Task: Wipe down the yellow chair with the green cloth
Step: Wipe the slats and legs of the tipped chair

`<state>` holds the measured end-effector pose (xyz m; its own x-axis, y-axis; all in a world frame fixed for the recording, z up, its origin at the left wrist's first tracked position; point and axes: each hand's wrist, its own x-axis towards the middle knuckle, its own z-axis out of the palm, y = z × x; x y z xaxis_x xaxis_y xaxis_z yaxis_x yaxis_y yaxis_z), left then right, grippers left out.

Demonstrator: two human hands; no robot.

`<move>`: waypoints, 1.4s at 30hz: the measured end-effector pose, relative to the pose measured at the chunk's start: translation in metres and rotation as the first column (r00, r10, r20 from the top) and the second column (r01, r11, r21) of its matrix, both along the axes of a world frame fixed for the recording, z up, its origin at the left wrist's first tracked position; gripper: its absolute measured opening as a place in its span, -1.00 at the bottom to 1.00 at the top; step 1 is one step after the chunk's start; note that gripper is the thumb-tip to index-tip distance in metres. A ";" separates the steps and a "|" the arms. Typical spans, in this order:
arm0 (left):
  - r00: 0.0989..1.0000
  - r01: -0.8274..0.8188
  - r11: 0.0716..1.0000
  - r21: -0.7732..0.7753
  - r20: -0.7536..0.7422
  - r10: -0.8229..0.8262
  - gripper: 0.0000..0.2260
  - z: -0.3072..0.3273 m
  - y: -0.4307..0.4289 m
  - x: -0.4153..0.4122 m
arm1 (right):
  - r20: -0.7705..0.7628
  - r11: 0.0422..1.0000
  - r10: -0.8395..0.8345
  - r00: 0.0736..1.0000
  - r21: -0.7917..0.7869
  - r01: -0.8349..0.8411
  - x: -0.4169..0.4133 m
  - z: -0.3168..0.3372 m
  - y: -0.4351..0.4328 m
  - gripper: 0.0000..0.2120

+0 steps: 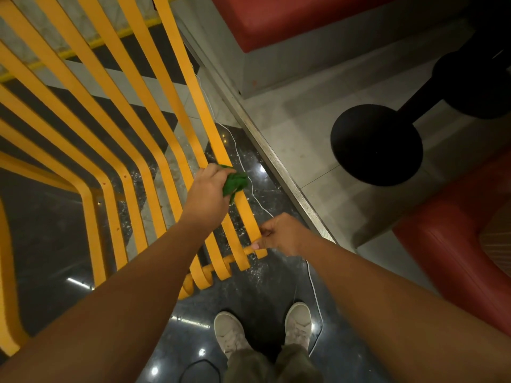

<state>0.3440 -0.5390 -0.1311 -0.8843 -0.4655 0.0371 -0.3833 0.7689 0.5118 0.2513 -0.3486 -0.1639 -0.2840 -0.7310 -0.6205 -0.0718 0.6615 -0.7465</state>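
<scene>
Clamped in my left hand (206, 186), the green cloth (235, 183) presses a right-hand slat of the yellow chair (110, 128) at frame centre; my right hand (279, 237) pinches the slat's end. Leftward slats probably remain

We stand on a dark polished stone floor (49, 233), flecked with pale specks and dotted with bright glints of light. Our two pale sneakers (231, 333) are planted on it at the near edge. A thin white cord (313, 283) trails over it from far to near, passing just right of the shoes. The yellow slatted chair (116, 128) fills the left over this floor. A metal threshold strip (279, 172) runs diagonally, and right of it lies a lighter grey tiled floor (301, 125), where a round black pedestal base (376, 145) rests.
</scene>
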 end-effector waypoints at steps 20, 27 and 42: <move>0.990 -0.143 0.990 0.013 0.013 0.143 -0.55 0.002 0.010 -0.006 | 0.002 0.998 0.054 0.999 0.040 -0.054 -0.005 0.004 -0.002 -0.85; 1.000 -0.022 0.997 0.072 0.005 0.021 -0.57 0.001 0.028 0.027 | 0.002 0.996 0.084 0.996 0.036 -0.084 -0.010 0.026 -0.019 -0.66; 0.945 -0.327 0.931 0.161 0.089 0.316 -0.60 -0.032 -0.068 0.025 | -0.421 0.987 -0.135 0.897 -0.138 0.084 -0.022 0.030 -0.150 -0.40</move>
<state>0.3693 -0.6066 -0.1630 -0.6845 -0.7194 -0.1176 -0.6297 0.5023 0.5926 0.2293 -0.4981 -0.1344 -0.5854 -0.7379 -0.3358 -0.3331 0.5965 -0.7302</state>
